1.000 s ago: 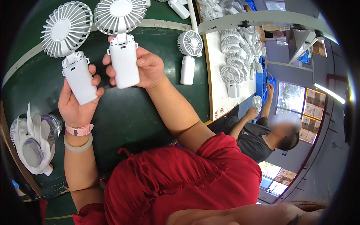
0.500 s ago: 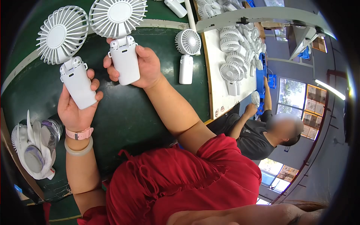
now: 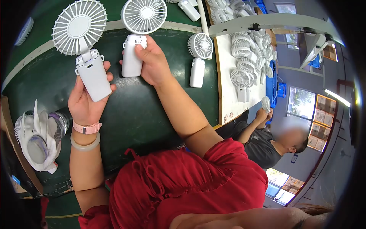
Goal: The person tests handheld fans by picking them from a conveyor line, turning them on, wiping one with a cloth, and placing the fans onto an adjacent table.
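My left hand (image 3: 87,105) is wrapped round the handle of a white handheld fan (image 3: 95,76). That fan's round head points up and away, with its grille and plain centre disc in view. A second white handheld fan (image 3: 132,57) is in my right hand (image 3: 156,63), its handle upright and its grille showing a ribbed centre. My right thumb presses on the upper part of that handle, near a small dark marking. The two fans are side by side without touching. Another white fan (image 3: 197,72) lies on the green tabletop (image 3: 152,114) to the right of my right hand.
White gloves (image 3: 42,149) lie in a heap at the left, beside a clear round item. Many white fans (image 3: 244,61) are piled on a white-topped table (image 3: 249,101) at right. There a co-worker (image 3: 263,147) holds a small fan (image 3: 265,103). A pale curved bar (image 3: 236,26) crosses above.
The fan in my right hand has turned, showing its other grille face, and my thumb has moved onto its handle. The view has shifted slightly. The co-worker's hands have come together at the small fan.
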### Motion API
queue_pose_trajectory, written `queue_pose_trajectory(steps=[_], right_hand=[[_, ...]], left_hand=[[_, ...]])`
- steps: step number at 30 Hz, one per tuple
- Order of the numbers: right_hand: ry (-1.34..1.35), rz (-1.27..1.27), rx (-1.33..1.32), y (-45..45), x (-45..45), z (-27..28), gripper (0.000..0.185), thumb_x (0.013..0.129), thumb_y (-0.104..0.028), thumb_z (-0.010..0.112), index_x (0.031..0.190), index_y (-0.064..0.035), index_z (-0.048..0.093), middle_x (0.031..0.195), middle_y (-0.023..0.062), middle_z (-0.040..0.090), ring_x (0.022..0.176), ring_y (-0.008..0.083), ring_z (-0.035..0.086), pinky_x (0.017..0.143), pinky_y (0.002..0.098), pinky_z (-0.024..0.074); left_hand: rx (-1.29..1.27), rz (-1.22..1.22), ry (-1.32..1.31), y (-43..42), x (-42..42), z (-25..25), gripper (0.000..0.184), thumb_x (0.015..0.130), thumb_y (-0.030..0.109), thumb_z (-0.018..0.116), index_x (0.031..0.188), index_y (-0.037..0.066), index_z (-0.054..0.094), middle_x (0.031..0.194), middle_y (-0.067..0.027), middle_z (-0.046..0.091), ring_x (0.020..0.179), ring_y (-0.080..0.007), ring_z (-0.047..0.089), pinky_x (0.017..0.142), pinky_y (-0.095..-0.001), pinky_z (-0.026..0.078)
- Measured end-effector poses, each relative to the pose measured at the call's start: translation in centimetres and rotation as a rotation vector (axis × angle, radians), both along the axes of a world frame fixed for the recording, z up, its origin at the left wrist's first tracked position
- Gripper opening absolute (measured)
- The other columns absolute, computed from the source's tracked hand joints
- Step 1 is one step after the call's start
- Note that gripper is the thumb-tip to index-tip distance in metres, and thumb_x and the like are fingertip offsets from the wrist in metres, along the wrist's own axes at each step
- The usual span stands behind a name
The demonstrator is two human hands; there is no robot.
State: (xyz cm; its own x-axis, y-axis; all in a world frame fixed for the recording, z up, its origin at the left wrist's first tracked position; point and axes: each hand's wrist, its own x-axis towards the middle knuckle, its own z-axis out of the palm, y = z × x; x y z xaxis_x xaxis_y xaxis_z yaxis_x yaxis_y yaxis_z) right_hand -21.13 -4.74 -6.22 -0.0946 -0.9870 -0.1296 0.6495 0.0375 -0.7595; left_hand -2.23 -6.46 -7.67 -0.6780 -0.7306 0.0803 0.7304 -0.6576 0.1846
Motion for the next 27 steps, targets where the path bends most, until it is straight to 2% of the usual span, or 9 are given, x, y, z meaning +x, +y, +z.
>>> queue_pose_trajectory(steps=[2,3,6,9,11,16,22,25,27], right_hand=[[0.223,-0.035,-0.008,-0.03,0.06,-0.38,0.028,0.084,-0.01,0.055,0.109,-0.0017,0.046,0.098,0.0105,0.058,0.087,0.0202,0.059,0.077,0.0364,0.05],[0.252,-0.032,-0.004,0.07,-0.02,-0.38,0.031,0.081,-0.003,0.055,0.111,0.0,0.047,0.101,0.0112,0.059,0.089,0.0194,0.059,0.08,0.0332,0.0481],[0.347,-0.013,-0.006,0.31,0.18,0.09,0.035,0.077,0.001,0.057,0.112,0.0016,0.049,0.102,0.009,0.06,0.092,0.0154,0.058,0.082,0.0293,0.0458],[0.336,-0.04,-0.023,0.17,0.23,0.09,0.035,0.078,0.0,0.057,0.112,0.0002,0.049,0.102,0.0076,0.06,0.092,0.0138,0.057,0.083,0.0289,0.0456],[0.311,-0.042,-0.006,-0.01,0.18,0.01,0.034,0.079,0.0,0.057,0.112,-0.0005,0.049,0.102,0.0075,0.06,0.092,0.0137,0.057,0.083,0.0289,0.0458],[0.294,-0.053,-0.024,0.04,0.01,-0.08,0.033,0.078,-0.001,0.058,0.11,0.0,0.049,0.1,0.0095,0.061,0.091,0.0158,0.059,0.081,0.0288,0.0469],[0.292,-0.015,-0.003,0.02,-0.46,-0.11,0.03,0.077,-0.001,0.059,0.106,0.0019,0.052,0.095,0.0118,0.062,0.087,0.0175,0.061,0.079,0.0292,0.0482],[0.311,-0.001,0.01,0.05,-0.51,-0.36,0.03,0.077,0.0,0.058,0.106,0.0021,0.051,0.096,0.0116,0.062,0.087,0.0176,0.061,0.079,0.0293,0.0483],[0.319,-0.031,-0.022,0.22,-0.04,-0.02,0.03,0.077,0.002,0.058,0.106,0.0021,0.052,0.096,0.0111,0.062,0.087,0.0173,0.061,0.079,0.0292,0.0483]], left_hand=[[0.006,0.014,-0.027,0.05,0.07,-0.1,0.044,0.093,0.028,0.035,0.132,0.007,0.032,0.127,-0.0161,0.041,0.099,-0.0254,0.042,0.081,-0.0389,0.038],[0.008,0.014,-0.027,0.08,0.11,-0.15,0.044,0.093,0.028,0.035,0.132,0.007,0.032,0.127,-0.0161,0.041,0.099,-0.0254,0.042,0.081,-0.0389,0.038],[0.018,0.014,-0.045,0.13,0.25,-0.11,0.045,0.093,0.028,0.035,0.132,0.007,0.031,0.128,-0.0164,0.04,0.099,-0.0259,0.043,0.082,-0.04,0.037],[0.015,0.011,-0.048,0.1,0.14,-0.23,0.045,0.093,0.028,0.035,0.132,0.006,0.031,0.128,-0.0167,0.04,0.1,-0.0263,0.042,0.083,-0.0402,0.037],[-0.015,0.021,0.006,0.08,0.12,-0.61,0.047,0.093,0.03,0.033,0.134,0.006,0.028,0.13,-0.0219,0.039,0.106,-0.0304,0.049,0.085,-0.0437,0.041],[-0.023,0.003,0.022,0.04,0.08,-0.87,0.048,0.093,0.03,0.032,0.134,0.006,0.028,0.131,-0.0219,0.037,0.107,-0.0307,0.048,0.086,-0.0444,0.04],[-0.041,0.036,-0.041,0.23,0.03,-0.64,0.048,0.092,0.026,0.04,0.134,0.006,0.027,0.131,-0.0237,0.035,0.108,-0.0321,0.048,0.087,-0.0459,0.042],[-0.106,0.026,-0.069,0.38,0.06,-0.7,0.05,0.091,0.024,0.043,0.135,0.007,0.025,0.135,-0.02,0.031,0.113,-0.0319,0.043,0.092,-0.0473,0.037],[-0.072,0.068,-0.126,0.47,0.03,-0.26,0.051,0.09,0.02,0.046,0.134,0.009,0.025,0.132,-0.0252,0.034,0.111,-0.0348,0.048,0.088,-0.0472,0.043]])
